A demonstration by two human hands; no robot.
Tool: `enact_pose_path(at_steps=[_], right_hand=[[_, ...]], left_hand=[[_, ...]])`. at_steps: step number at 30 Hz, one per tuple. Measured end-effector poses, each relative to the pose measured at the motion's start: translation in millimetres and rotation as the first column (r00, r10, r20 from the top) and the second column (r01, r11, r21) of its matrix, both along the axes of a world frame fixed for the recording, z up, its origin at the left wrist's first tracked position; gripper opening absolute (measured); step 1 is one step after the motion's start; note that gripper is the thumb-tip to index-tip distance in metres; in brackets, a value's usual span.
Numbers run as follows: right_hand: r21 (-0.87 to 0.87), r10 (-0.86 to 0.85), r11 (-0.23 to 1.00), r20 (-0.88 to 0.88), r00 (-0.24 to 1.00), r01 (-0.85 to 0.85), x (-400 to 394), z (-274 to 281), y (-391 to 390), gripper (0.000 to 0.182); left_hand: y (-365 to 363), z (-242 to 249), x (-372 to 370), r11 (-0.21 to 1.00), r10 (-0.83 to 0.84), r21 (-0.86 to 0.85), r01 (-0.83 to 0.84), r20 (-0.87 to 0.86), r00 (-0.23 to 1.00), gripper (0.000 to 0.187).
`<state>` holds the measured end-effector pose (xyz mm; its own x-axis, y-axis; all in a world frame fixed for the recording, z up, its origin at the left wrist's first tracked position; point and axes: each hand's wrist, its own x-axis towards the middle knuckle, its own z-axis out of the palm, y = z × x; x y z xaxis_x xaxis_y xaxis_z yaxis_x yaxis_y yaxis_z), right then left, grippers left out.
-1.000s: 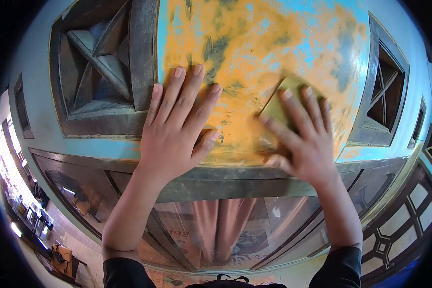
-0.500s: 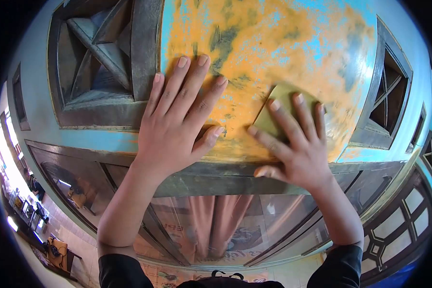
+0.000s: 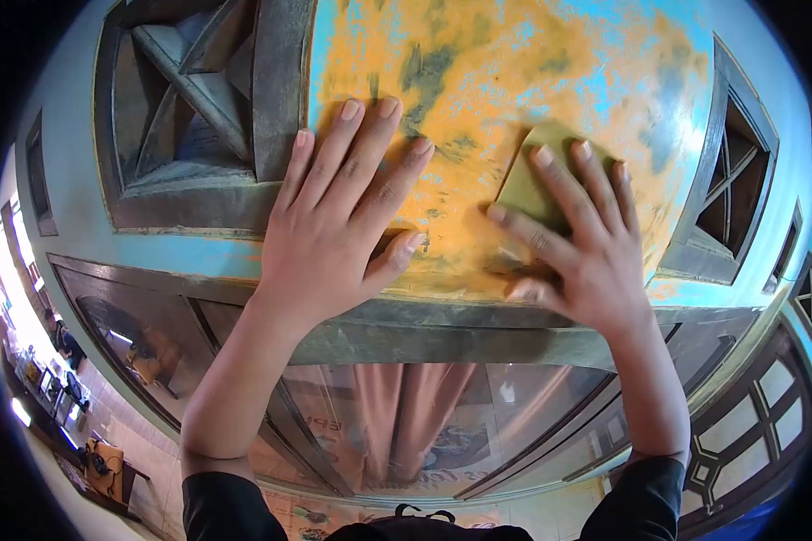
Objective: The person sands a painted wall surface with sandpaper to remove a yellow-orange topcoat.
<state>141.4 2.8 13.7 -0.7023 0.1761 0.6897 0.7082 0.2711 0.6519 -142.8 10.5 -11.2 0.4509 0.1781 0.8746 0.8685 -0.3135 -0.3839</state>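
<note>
My left hand [image 3: 329, 212] lies flat with spread fingers on a wall panel [image 3: 487, 81], whose surface is patchy orange, blue and dark grey. Under the fingers of my right hand [image 3: 595, 239] is a piece of olive-yellow sandpaper [image 3: 541, 149], pressed flat against the same panel. Those fingers are stretched out over the sheet, and the thumb sits off it to the lower left. Part of the sandpaper is hidden beneath the fingers.
Dark wooden vents with crossed bars flank the panel, one on the left [image 3: 189, 99] and one on the right [image 3: 733, 180]. Below runs a dark wooden frame [image 3: 442, 338] over glass with pinkish curtains [image 3: 401, 406]. A brown bag [image 3: 106, 464] is at lower left.
My right hand has slid up and to the right across the panel, and the sandpaper has moved with it. My left hand stays in nearly the same place.
</note>
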Motion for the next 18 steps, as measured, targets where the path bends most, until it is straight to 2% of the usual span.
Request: enact_pose_path(at_steps=[2, 6, 10, 13, 14, 17, 18], right_hand=[[0.007, 0.009, 1.000, -0.052, 0.999, -0.009, -3.5, -2.9, 0.1, 0.064], [-0.020, 0.043, 0.999, 0.098, 0.994, -0.041, -2.2, -25.0, 5.5, 0.067], [0.039, -0.024, 0.999, 0.003, 1.000, 0.024, 5.3, 3.7, 2.5, 0.068], [0.005, -0.008, 1.000, 0.041, 0.999, 0.007, -5.5, -15.8, -0.9, 0.069], [-0.030, 0.050, 0.998, 0.101, 0.994, -0.047, -3.8, -27.4, 5.4, 0.068], [-0.027, 0.013, 1.000, 0.092, 0.996, -0.011, 0.3, -10.1, 2.9, 0.067], [0.005, -0.003, 1.000, 0.032, 0.999, 0.003, 1.6, 3.9, 0.2, 0.066]], left_hand=[[-0.1, 0.6, 0.3, 1.000, -0.003, -0.003, 0.003, -0.003, 1.000, 0.063], [-1.3, 1.3, 0.3, 1.000, -0.006, -0.002, 0.006, -0.003, 1.000, 0.062], [-0.5, 0.5, 1.2, 1.000, -0.002, 0.006, 0.002, 0.001, 1.000, 0.062], [-0.9, 0.9, 1.1, 1.000, 0.006, 0.008, -0.006, -0.001, 1.000, 0.062], [-0.5, 1.2, 1.4, 1.000, 0.007, 0.014, -0.007, -0.004, 1.000, 0.062], [0.0, 0.5, 1.2, 1.000, 0.019, 0.023, -0.019, -0.005, 1.000, 0.063], [0.3, 0.7, 1.2, 0.999, 0.023, 0.025, -0.023, -0.006, 1.000, 0.063]])
